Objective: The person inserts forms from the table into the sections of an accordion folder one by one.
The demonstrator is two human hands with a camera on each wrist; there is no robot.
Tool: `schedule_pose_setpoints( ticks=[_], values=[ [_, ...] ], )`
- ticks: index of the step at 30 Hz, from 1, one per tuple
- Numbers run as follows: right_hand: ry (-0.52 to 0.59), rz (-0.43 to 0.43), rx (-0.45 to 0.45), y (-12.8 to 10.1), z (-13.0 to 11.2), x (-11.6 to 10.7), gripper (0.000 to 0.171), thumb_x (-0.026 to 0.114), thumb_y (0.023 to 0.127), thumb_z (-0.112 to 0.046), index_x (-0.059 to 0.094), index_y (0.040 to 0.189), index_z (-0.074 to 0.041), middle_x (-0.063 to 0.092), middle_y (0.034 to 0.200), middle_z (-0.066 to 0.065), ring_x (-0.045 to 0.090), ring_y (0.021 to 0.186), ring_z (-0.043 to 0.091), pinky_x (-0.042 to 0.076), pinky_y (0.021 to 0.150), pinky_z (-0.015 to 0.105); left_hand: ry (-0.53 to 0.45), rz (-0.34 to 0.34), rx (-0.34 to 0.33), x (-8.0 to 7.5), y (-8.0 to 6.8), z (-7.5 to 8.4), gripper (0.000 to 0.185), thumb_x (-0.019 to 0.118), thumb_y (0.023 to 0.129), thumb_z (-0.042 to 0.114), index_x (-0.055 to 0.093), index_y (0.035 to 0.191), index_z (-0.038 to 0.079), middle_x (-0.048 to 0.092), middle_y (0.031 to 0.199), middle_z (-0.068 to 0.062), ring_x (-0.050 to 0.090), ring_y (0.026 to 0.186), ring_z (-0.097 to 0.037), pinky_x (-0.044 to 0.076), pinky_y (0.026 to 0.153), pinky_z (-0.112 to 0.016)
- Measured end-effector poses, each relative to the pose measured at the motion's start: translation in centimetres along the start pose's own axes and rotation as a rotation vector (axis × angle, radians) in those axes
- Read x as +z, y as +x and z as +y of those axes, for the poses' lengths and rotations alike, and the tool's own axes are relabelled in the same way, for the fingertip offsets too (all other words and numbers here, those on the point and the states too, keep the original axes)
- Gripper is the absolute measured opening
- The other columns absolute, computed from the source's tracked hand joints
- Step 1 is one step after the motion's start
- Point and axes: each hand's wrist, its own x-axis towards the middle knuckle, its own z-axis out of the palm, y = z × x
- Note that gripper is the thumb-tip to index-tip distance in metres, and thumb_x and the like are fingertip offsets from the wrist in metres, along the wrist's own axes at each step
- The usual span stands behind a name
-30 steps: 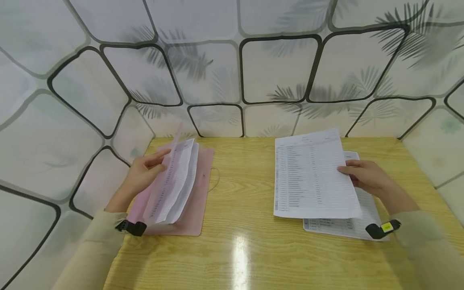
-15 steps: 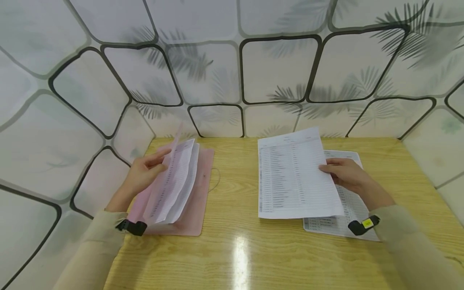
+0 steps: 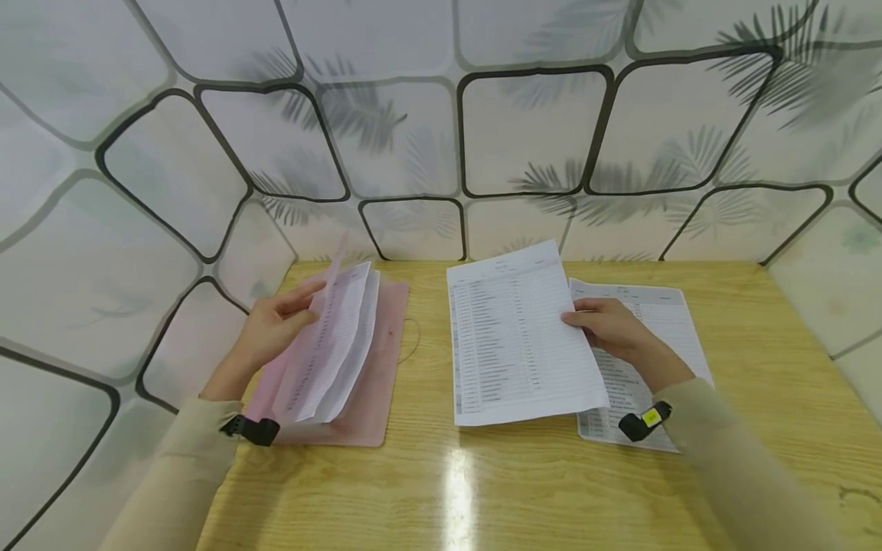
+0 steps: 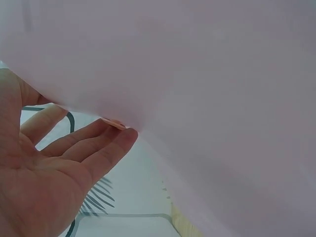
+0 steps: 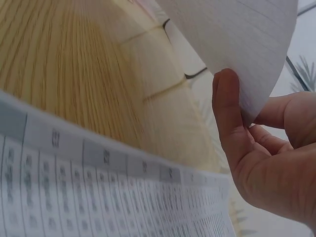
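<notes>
Evidently, printed sheet (image 3: 517, 340) pinched at right edge by right hand (image 3: 613, 329), held up near pink folder (image 3: 388, 367), second sheet (image 3: 664, 321) on table (image 3: 372, 493) partly screened by it; folder cover (image 4: 212, 89) pinched by left hand (image 3: 276, 329); paper judged light, limp, easily creased, best taken by edges

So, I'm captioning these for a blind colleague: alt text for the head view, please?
A person's right hand holds a printed sheet, partly hiding another sheet on a wooden table; the left hand holds open a pink folder of papers.
</notes>
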Motion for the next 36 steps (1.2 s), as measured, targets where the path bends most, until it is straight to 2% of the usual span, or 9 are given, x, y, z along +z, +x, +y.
schedule_pose_setpoints(
  ticks=[6, 11, 17, 27, 33, 36],
  values=[
    [0.028, -0.023, -0.024, 1.1, -0.2, 2.1, 0.056, 0.060, 0.107, -0.015, 0.042, 0.148, 0.017, 0.072, 0.100, -0.006, 0.071, 0.087, 0.006, 0.060, 0.076, 0.027, -0.004, -0.008, 0.009, -0.1, 0.2, -0.1, 0.048, 0.065, 0.098, 0.006, 0.062, 0.146, 0.004, 0.063, 0.142, -0.026, 0.061, 0.132, -0.044, 0.045, 0.083, -0.003],
    [0.055, -0.024, -0.019, 2.1, -0.4, 3.6, 0.052, 0.061, 0.106, -0.014, 0.046, 0.145, 0.016, 0.072, 0.098, -0.005, 0.071, 0.085, 0.006, 0.059, 0.075, 0.025, -0.011, -0.013, 0.021, -0.2, 0.1, 0.0, 0.048, 0.065, 0.098, 0.005, 0.062, 0.146, 0.003, 0.062, 0.143, -0.026, 0.061, 0.132, -0.045, 0.046, 0.083, -0.003],
    [0.097, -0.032, -0.009, 3.0, -0.8, 5.4, 0.048, 0.062, 0.106, -0.012, 0.050, 0.143, 0.016, 0.072, 0.096, -0.004, 0.071, 0.083, 0.007, 0.059, 0.074, 0.025, -0.032, -0.012, 0.067, -0.2, 0.0, -0.2, 0.048, 0.066, 0.096, 0.003, 0.062, 0.144, -0.001, 0.062, 0.142, -0.028, 0.061, 0.129, -0.046, 0.047, 0.085, -0.004],
    [0.124, -0.035, 0.006, 4.3, -1.1, 8.1, 0.045, 0.062, 0.104, -0.007, 0.052, 0.141, 0.017, 0.072, 0.095, -0.001, 0.070, 0.082, 0.008, 0.058, 0.072, 0.025, -0.049, 0.003, 0.091, -0.1, -0.2, -0.5, 0.047, 0.067, 0.096, 0.003, 0.063, 0.143, -0.002, 0.062, 0.142, -0.027, 0.062, 0.127, -0.045, 0.048, 0.086, -0.005],
    [0.112, -0.038, 0.018, 4.6, -1.3, 8.8, 0.043, 0.062, 0.104, -0.008, 0.054, 0.139, 0.015, 0.071, 0.097, 0.001, 0.068, 0.083, 0.010, 0.057, 0.072, 0.025, -0.040, 0.003, 0.064, -0.2, -0.3, -0.3, 0.047, 0.068, 0.097, 0.005, 0.063, 0.144, 0.001, 0.063, 0.140, -0.027, 0.064, 0.126, -0.036, 0.048, 0.086, -0.005],
    [0.109, -0.043, 0.022, 4.8, -1.3, 9.2, 0.042, 0.062, 0.104, -0.007, 0.055, 0.138, 0.015, 0.071, 0.098, 0.003, 0.068, 0.083, 0.010, 0.057, 0.073, 0.025, -0.040, 0.004, 0.056, -0.2, -0.3, -0.2, 0.047, 0.067, 0.097, 0.006, 0.064, 0.144, 0.002, 0.064, 0.141, -0.026, 0.067, 0.122, -0.022, 0.049, 0.086, -0.006]
  ],
)
